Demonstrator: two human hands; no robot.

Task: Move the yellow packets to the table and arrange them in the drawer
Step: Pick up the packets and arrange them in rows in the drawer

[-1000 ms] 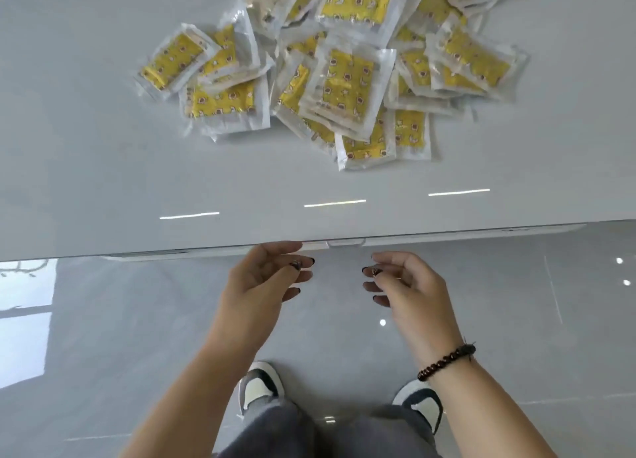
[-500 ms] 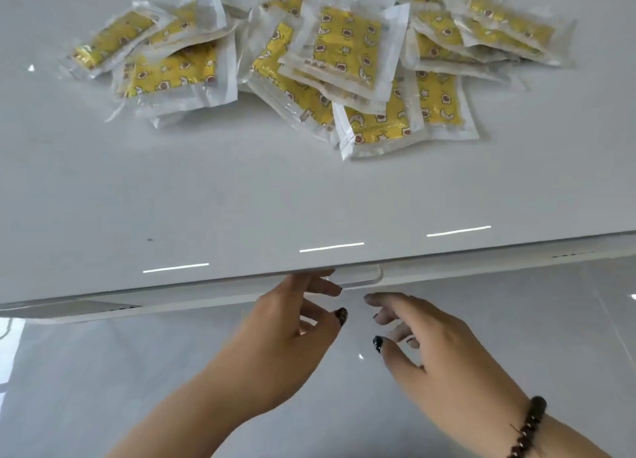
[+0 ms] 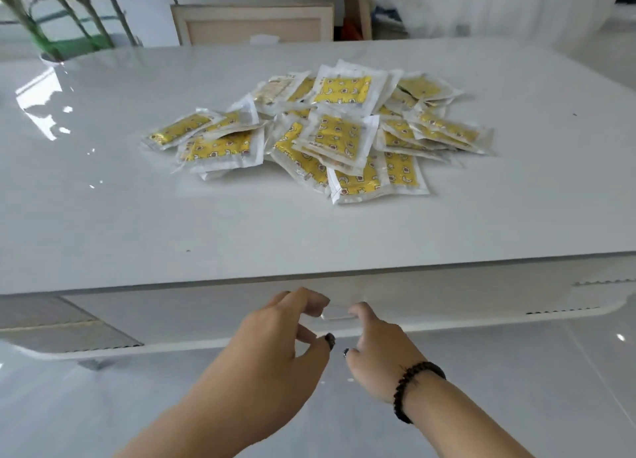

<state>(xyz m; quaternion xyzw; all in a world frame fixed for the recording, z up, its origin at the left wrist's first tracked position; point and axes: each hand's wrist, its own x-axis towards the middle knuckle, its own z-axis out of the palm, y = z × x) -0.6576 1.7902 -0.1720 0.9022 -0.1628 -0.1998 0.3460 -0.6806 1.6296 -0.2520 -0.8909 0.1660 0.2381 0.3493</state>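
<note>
Yellow packets (image 3: 320,134) heaped mid-top on the white table (image 3: 103,216), overlapping loosely. Below the table's near edge, drawer front (image 3: 213,314) shut. Left hand (image 3: 275,347) and right hand (image 3: 375,351) side by side at the drawer's recessed pull (image 3: 339,314) (fingertips curled onto it, thumbs apart beneath). Beaded bracelet (image 3: 413,388) behind the right hand.

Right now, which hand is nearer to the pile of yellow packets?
Left, slightly. The left hand reaches higher on the drawer front, under the packets; the right hand sits lower. Both are off the tabletop.
</note>
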